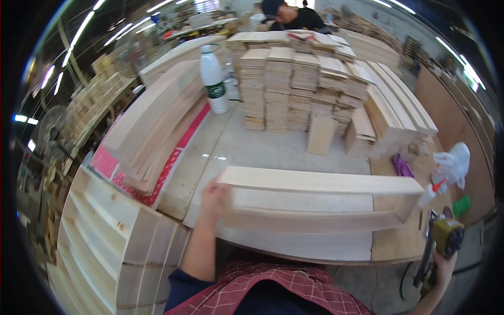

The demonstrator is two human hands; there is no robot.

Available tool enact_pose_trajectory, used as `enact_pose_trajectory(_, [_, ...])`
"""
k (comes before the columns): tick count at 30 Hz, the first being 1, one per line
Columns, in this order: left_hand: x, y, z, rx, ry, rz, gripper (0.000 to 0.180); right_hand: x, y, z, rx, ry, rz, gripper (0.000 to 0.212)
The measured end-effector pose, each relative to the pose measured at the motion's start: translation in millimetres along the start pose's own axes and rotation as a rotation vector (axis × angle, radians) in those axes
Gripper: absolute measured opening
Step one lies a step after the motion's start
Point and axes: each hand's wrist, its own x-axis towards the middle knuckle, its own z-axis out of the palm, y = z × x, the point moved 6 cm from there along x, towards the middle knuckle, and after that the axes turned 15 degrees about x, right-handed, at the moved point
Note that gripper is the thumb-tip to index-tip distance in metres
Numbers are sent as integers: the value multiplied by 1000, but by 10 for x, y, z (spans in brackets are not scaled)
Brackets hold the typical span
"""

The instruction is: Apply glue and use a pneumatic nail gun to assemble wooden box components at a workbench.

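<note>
A long rectangular frame of pale wooden boards [315, 180] stands on the table in front of me. My left hand [213, 202] is closed around its left end, slightly smeared by motion. At the lower right, my right hand [445, 266] grips a yellow-and-black nail gun [448, 236], held off the table's right front corner, apart from the frame. Close to the frame's right end is a small glue bottle [429, 195] with a red tip. A small wooden board [321, 135] leans against the stacks behind the frame.
Stacks of short boards [278, 89] line the far side, with long boards [391, 110] at right and more [157, 115] at left. A white bottle [211, 73] stands among them. Finished-looking frames [100, 236] pile up at lower left. A plastic bag [452, 164] lies right; a person [294, 18] works beyond.
</note>
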Motion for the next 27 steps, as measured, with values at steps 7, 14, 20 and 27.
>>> enact_pose_trajectory(7, [228,-34,-534,87,131,-157,40,330,173,349,-376,23,-91,17])
enact_pose_trajectory(14, [450,-380,-668,164,56,-405,58,773,551,844,-911,17,119,36])
enact_pose_trajectory(20, [601,-445,-511,163,-41,-507,57,945,884,932,-1045,87,24,35])
enact_pose_trajectory(27, [738,-646,-433,170,-101,-564,54,1037,1196,951,-966,150,178,52])
